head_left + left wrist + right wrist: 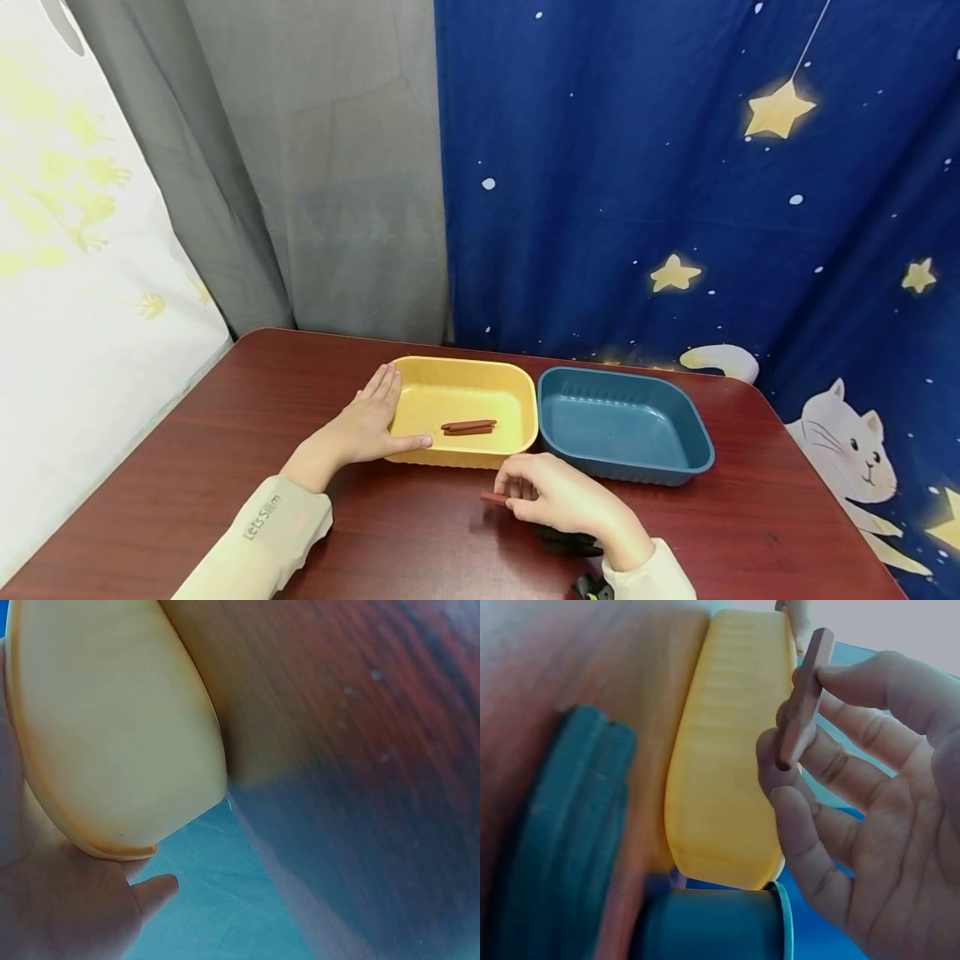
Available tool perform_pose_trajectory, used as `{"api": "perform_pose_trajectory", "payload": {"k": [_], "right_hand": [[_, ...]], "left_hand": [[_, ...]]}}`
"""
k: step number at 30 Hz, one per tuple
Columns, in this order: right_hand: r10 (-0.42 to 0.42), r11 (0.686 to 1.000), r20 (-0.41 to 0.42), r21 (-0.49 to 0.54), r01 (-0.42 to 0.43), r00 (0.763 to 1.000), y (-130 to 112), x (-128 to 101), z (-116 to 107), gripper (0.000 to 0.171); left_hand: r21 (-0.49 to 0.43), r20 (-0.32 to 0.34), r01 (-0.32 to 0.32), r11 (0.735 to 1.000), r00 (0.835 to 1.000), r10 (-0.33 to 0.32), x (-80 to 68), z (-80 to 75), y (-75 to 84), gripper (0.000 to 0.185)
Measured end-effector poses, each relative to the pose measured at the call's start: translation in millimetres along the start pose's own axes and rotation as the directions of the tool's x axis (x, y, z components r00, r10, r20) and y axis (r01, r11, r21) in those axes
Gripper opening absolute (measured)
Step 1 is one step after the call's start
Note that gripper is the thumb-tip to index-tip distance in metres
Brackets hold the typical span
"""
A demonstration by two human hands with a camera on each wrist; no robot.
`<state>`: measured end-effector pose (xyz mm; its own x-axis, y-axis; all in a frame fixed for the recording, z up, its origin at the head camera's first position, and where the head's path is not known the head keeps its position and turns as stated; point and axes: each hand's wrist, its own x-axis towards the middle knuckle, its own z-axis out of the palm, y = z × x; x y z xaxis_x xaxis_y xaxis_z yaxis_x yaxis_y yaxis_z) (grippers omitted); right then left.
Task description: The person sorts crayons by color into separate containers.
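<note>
Between the thumb and fingers of my right hand [562, 496] I pinch a reddish-brown crayon [807, 705], held just in front of the yellow bin [461, 458]. Its angular sides show in the right wrist view. My left hand [363, 425] rests with straight fingers along the bin's left rim, the thumb lying over the front rim. Inside that bin, brown crayons [469, 427] lie close together. Dark green, crayon-like sticks [562, 825] lie on the table near my right hand, which partly hides them in the head view.
To the right of the yellow bin stands a blue bin [626, 425], with nothing visible in it. Both are near the far edge of the dark red table [405, 533]. Behind it hang a grey curtain [337, 183] and a blue curtain [570, 208]. A dark object [592, 587] shows beside my right sleeve.
</note>
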<state>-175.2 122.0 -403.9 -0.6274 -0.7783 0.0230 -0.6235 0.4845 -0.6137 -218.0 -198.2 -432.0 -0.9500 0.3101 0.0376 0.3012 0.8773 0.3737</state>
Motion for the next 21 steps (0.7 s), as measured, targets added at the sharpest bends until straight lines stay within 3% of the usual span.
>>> {"api": "perform_pose_trajectory", "payload": {"k": [21], "right_hand": [[-0.051,0.998,-0.162,0.030,0.057,0.985,7,27,-22,0.015]], "left_hand": [[-0.011,0.000,0.004,1.000,1.000,-0.004,-0.1,2.4,0.2,0.124]]}}
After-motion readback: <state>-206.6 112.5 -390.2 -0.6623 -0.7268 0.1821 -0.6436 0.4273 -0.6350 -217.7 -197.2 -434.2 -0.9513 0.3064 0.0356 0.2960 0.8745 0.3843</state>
